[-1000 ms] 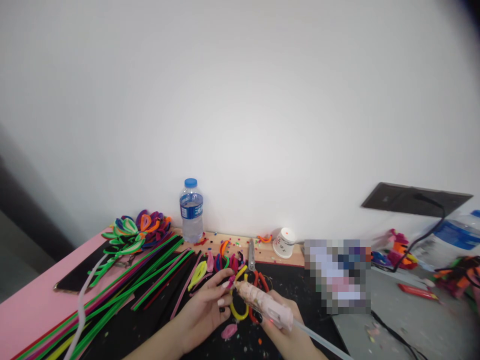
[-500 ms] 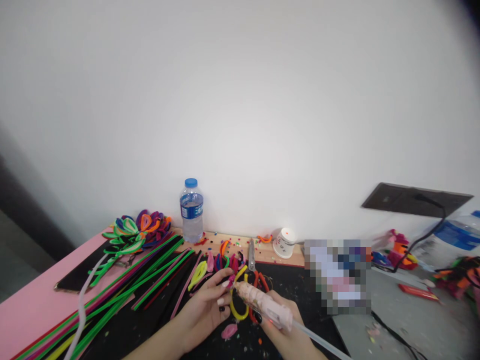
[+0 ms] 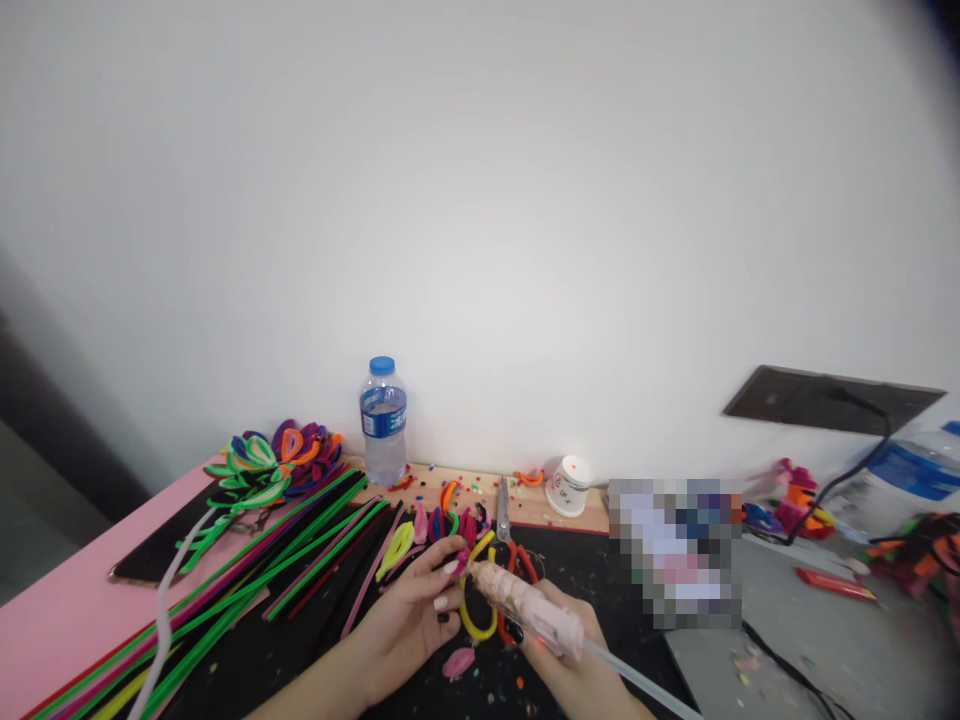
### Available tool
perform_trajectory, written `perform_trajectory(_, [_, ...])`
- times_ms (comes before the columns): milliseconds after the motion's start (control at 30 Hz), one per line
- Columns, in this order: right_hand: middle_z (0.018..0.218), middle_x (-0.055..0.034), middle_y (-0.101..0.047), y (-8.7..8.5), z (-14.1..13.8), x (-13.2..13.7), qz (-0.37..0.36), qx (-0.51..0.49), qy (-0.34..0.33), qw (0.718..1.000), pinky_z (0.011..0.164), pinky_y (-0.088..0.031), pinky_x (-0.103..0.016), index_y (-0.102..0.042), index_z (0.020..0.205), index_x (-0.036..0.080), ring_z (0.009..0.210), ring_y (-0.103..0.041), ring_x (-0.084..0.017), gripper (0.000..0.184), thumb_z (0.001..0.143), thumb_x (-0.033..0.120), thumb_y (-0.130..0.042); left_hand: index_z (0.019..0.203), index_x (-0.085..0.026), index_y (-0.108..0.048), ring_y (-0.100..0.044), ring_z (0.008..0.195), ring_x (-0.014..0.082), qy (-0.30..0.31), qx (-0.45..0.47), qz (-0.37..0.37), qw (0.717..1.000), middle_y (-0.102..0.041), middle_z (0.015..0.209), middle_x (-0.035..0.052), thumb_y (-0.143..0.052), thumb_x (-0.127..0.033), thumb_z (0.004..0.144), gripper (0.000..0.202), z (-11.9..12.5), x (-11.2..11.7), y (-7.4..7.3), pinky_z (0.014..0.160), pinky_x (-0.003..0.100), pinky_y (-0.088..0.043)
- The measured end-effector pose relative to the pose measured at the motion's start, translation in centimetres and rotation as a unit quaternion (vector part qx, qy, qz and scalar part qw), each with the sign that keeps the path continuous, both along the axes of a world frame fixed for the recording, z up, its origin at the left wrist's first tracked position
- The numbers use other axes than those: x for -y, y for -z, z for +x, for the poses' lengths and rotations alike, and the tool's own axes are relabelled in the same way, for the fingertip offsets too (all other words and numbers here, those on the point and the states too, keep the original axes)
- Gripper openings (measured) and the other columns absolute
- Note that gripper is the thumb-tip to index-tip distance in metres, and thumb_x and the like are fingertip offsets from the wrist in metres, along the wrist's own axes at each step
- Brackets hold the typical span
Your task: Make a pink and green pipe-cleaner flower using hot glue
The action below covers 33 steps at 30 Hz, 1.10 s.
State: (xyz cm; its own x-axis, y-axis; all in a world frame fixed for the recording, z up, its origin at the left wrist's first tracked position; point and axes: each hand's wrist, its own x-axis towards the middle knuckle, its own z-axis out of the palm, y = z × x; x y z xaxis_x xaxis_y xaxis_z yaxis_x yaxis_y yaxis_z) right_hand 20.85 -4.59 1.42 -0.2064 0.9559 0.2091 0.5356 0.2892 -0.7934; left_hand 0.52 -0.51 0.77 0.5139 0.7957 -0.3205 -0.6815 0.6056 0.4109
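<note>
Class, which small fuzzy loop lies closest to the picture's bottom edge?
The pink loop on the black mat between the left hand and right hand; others, like the yellow loop, lie farther back.

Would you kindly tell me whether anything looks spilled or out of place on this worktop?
Small coloured scraps lie scattered over the black mat and wooden strip, loose rather than gathered. The white paper cup appears upside down, closed base uppermost, unusual for a cup.

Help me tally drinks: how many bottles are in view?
2: one upright bottle left of the white cup; another bottle at the picture's right edge, partly cut off. Others may be hidden.
</note>
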Motion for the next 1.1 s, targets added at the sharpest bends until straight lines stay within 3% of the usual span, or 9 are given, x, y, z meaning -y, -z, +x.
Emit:
perform_trajectory(267, [0.061, 0.0022, -0.05, 0.0, 0.4, -0.1, 0.014, -0.024, 0.02, 0.999, 0.05, -0.04, -0.022, -0.049, 0.068, 0.019, 0.053, -0.048, -0.013, 0.01, 0.077, 0.023, -0.05, 0.092, -0.017, -0.069, -0.044, 0.047, 0.0022, 0.0, 0.001, 0.001, 1.0, -0.057, 0.066, -0.004, -0.08, -0.01, 0.062, 0.033, 0.0, 0.0, 0.1, 0.051, 0.017, -0.036])
perform_trajectory(400, [0.064, 0.0002, -0.06, 0.3, 1.0, -0.7, 0.017, -0.016, 0.088, 0.996, 0.052, -0.044, -0.022, -0.056, 0.077, 0.019, 0.056, -0.057, -0.016, 0.008, 0.078, 0.025, -0.051, 0.091, -0.017, -0.069, -0.043, 0.046, 0.002, 0.0, 0.0, 0.0, 1.0, -0.056, 0.065, -0.0043, -0.08, -0.011, 0.062, 0.031, -0.1, 0.1, 0.1, 0.05, 0.017, -0.036])
perform_trajectory(533, [0.076, -0.0019, -0.068, 0.1, 2.1, -1.7, 0.005, 0.065, 0.162, 0.985, 0.06, -0.048, -0.024, -0.059, 0.089, 0.021, 0.067, -0.065, -0.019, 0.013, 0.08, 0.027, -0.05, 0.089, -0.017, -0.07, -0.042, 0.046, 0.0018, -0.003, -0.004, -0.001, 1.0, -0.053, 0.063, -0.0052, -0.081, -0.011, 0.061, 0.031, -0.1, 0.1, -0.2, 0.05, 0.016, -0.034])
perform_trajectory(667, [0.096, -0.0047, -0.069, -0.4, 3.4, -2.4, 0.025, 0.212, 0.172, 0.962, 0.063, -0.046, -0.027, -0.056, 0.101, 0.024, 0.08, -0.067, -0.023, 0.02, 0.082, 0.024, -0.048, 0.087, -0.017, -0.07, -0.04, 0.045, 0.0017, -0.006, -0.02, 0.005, 1.0, -0.05, 0.059, -0.0064, -0.081, -0.012, 0.061, 0.029, 0.0, 0.2, -0.7, 0.049, 0.016, -0.033])
perform_trajectory(800, [0.093, -0.0078, -0.068, -0.3, 4.2, -3.0, 0.035, 0.339, 0.18, 0.923, 0.063, -0.043, -0.031, -0.055, 0.098, 0.02, 0.079, -0.067, -0.027, 0.017, 0.081, 0.023, -0.051, 0.085, -0.017, -0.069, -0.038, 0.044, 0.0013, -0.036, -0.056, 0.012, 0.998, -0.047, 0.057, -0.0078, -0.085, -0.016, 0.057, 0.032, 0.2, 0.1, -0.6, 0.048, 0.016, -0.032])
perform_trajectory(867, [0.094, -0.0094, -0.067, 0.0, 4.4, -3.2, 0.045, 0.36, 0.181, 0.914, 0.063, -0.043, -0.032, -0.055, 0.099, 0.019, 0.08, -0.067, -0.028, 0.019, 0.081, 0.026, -0.053, 0.085, -0.017, -0.068, -0.037, 0.044, 0.0012, -0.051, -0.077, 0.02, 0.996, -0.046, 0.057, -0.0083, -0.084, -0.018, 0.058, 0.032, 0.2, 0.0, -0.3, 0.048, 0.016, -0.032])
perform_trajectory(967, [0.097, -0.0109, -0.064, 0.3, 4.4, -3.2, 0.058, 0.345, 0.161, 0.923, 0.065, -0.044, -0.034, -0.052, 0.104, 0.018, 0.086, -0.064, -0.029, 0.027, 0.08, 0.03, -0.056, 0.087, -0.018, -0.067, -0.037, 0.044, 0.0014, -0.064, -0.105, 0.045, 0.991, -0.045, 0.057, -0.0086, -0.082, -0.02, 0.062, 0.029, 0.3, 0.0, 0.1, 0.048, 0.016, -0.031])
perform_trajectory(1100, [0.106, -0.0127, -0.059, 0.1, 3.8, -2.8, 0.063, 0.321, 0.152, 0.933, 0.073, -0.045, -0.038, -0.048, 0.114, 0.018, 0.098, -0.057, -0.032, 0.04, 0.075, 0.021, -0.055, 0.085, -0.018, -0.067, -0.035, 0.043, 0.0009, -0.082, -0.136, 0.084, 0.984, -0.047, 0.06, -0.0085, -0.082, -0.022, 0.062, 0.028, 0.5, 0.1, 0.1, 0.045, 0.017, -0.028])
